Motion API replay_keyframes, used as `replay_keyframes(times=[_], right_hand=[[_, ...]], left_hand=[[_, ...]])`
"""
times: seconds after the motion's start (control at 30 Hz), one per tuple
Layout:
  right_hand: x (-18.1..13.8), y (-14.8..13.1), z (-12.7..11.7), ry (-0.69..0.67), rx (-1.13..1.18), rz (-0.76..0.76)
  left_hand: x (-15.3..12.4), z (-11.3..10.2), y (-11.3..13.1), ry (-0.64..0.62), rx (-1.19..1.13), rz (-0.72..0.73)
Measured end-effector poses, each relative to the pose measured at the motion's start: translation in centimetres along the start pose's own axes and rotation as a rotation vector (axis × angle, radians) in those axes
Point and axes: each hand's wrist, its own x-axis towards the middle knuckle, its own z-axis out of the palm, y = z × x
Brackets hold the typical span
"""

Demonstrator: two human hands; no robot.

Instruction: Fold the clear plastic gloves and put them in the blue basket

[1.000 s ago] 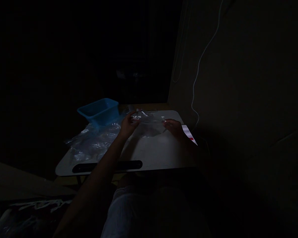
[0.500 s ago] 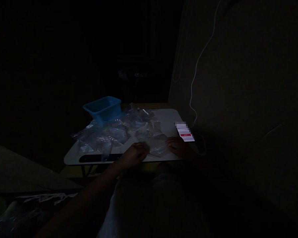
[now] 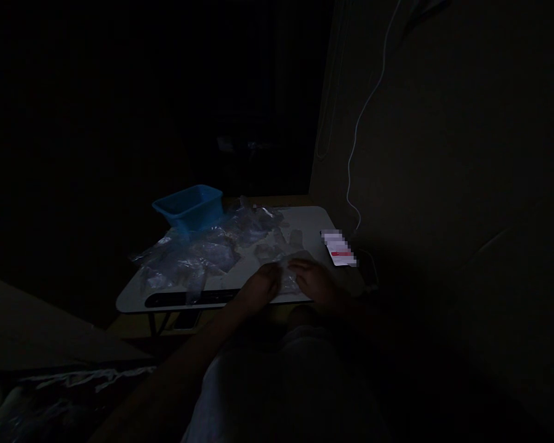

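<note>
Deep shade covers the scene, so fine detail of the fingers is lost. My left hand (image 3: 264, 284) is at the table's near edge, its fingers curled closed on the left side of a clear plastic bag (image 3: 288, 283). Just across from it, my right hand (image 3: 314, 280) touches the bag's right side, with fingers stretched leftward and the thumb apart from them. The bag lies flat on the white table (image 3: 307, 216) between both hands. Beyond it are more clear pieces of plastic (image 3: 268, 251). To the left spreads a heap of crumpled clear plastic bags (image 3: 207, 253).
A blue plastic basin (image 3: 196, 212) stands at the table's back left. On the right edge lies a phone (image 3: 339, 247) with a lit screen, near a white cable (image 3: 351, 166) hanging along the wall. A dark slot (image 3: 189, 298) runs along the front edge.
My right hand has moved left across the bag, close to my left hand. My left hand has shifted slightly right. The whole view has shifted a little.
</note>
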Motion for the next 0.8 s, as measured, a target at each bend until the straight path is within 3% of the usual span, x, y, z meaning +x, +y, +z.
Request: replay_keyframes(times=[0.1,0.23,0.43,0.67,0.8], right_hand=[[0.4,-0.6,1.2,-0.032,-0.147,0.011],[-0.2,0.9,2.4,-0.106,-0.256,0.063],[-1.2,1.7,2.0,-0.093,-0.341,0.180],[-0.3,0.9,1.6,-0.108,-0.261,0.075],[0.2,1.5,2.2,-0.099,-0.169,0.067]], left_hand=[[-0.2,0.7,0.6,-0.037,0.096,-0.018],[-1.0,0.6,0.4,-0.140,0.198,-0.118],[-1.4,-0.1,0.1,-0.184,0.253,-0.251],[-1.5,0.4,1.5,-0.188,0.220,-0.192],[-1.4,0.7,1.1,-0.094,0.150,-0.153]])
